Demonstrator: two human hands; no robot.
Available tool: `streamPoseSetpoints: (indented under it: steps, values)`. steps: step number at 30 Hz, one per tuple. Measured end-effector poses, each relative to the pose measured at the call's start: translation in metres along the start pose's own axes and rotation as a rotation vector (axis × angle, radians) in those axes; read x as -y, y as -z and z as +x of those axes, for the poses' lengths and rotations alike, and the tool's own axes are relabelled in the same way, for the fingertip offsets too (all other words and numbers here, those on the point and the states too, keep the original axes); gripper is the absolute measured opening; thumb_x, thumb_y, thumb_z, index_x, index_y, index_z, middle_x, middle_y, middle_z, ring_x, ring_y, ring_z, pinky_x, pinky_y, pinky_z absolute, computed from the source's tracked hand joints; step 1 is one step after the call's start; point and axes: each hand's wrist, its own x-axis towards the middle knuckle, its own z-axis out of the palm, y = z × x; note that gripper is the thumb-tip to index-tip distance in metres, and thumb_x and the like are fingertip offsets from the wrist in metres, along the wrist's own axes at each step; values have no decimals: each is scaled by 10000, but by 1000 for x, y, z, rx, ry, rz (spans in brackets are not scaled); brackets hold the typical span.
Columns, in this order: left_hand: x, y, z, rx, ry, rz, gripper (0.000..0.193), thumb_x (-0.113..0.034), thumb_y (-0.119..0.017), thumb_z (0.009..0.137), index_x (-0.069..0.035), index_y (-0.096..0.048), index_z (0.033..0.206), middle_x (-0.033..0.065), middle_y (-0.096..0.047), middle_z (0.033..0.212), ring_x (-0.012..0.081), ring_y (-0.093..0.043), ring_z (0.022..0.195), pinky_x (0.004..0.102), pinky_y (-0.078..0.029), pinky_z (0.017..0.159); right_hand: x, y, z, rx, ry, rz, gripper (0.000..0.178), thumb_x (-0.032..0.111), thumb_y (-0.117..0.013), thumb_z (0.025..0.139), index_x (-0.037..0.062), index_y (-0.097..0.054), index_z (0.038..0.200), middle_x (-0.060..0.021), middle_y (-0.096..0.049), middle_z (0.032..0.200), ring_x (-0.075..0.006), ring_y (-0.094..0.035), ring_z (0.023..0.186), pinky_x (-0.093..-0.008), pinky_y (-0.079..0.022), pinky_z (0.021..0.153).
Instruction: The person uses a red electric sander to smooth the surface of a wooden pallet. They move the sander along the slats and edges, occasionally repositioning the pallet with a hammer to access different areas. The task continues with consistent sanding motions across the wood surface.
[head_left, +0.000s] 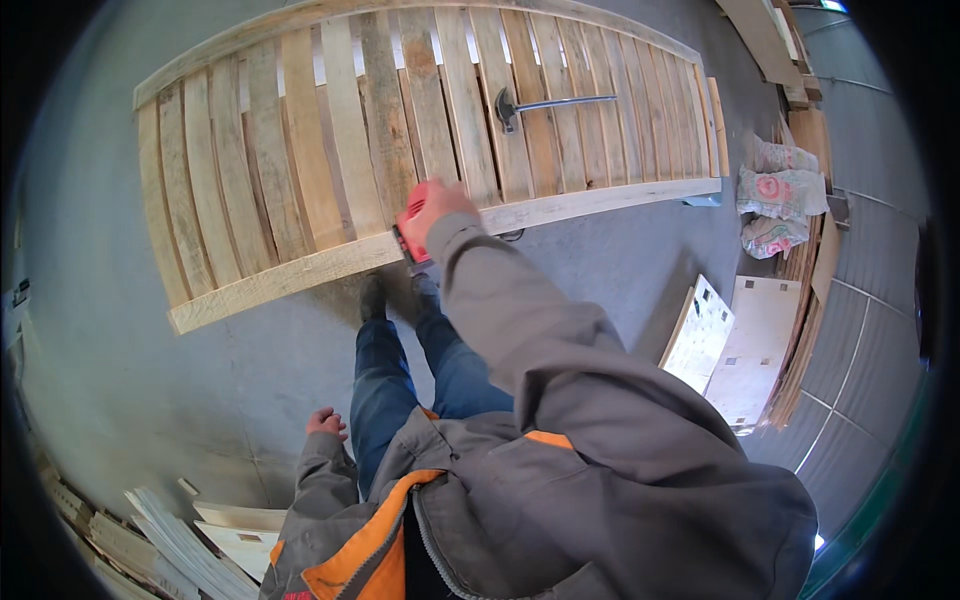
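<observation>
A long slatted wooden frame (330,262) like a pallet lies across the floor in front of me. At its near long edge, my right hand (444,207) grips a red nail gun (413,222), whose lower end is against or just beside the near edge board. My hand and sleeve hide part of this tool. My left hand (326,423) hangs low by my left side, its fingers loosely curled and apart, with nothing seen in it. On the slats right of centre rests a claw hammer (507,110), its shiny handle pointing right.
My shoes (373,297) stand close to the frame's near edge. White sacks (780,195) and stacked boards (820,262) line the right wall. White panels with square holes (752,345) lean there too. Long strips (190,540) and boards lie behind me on the left.
</observation>
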Motion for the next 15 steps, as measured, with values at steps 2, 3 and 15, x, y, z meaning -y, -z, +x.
streamPoseSetpoints:
  steps: [2,3,15]
  values:
    - [1,9,-1,-13,16,-4,434,-74,-591,963,-19,-542,1390,148,-652,1191,260,-686,904,442,-612,665,23,-22,-3,-10,27,23,655,367,-804,801,85,-541,1330,-260,-568,1310,-441,-627,1185,-481,-534,999]
    - [0,17,-3,-31,23,-5,434,-72,-589,963,-19,-541,1392,148,-651,1193,260,-683,901,444,-612,667,37,-34,-5,-15,46,40,639,344,-802,804,81,-543,1325,-261,-569,1305,-442,-630,1179,-483,-536,996]
    - [-16,35,1,-56,13,24,456,-76,-580,963,-33,-527,1414,159,-647,1205,278,-685,946,463,-613,706,80,-33,-38,151,100,140,677,221,-768,815,36,-476,1397,-285,-530,1346,-443,-635,1176,-482,-544,977]
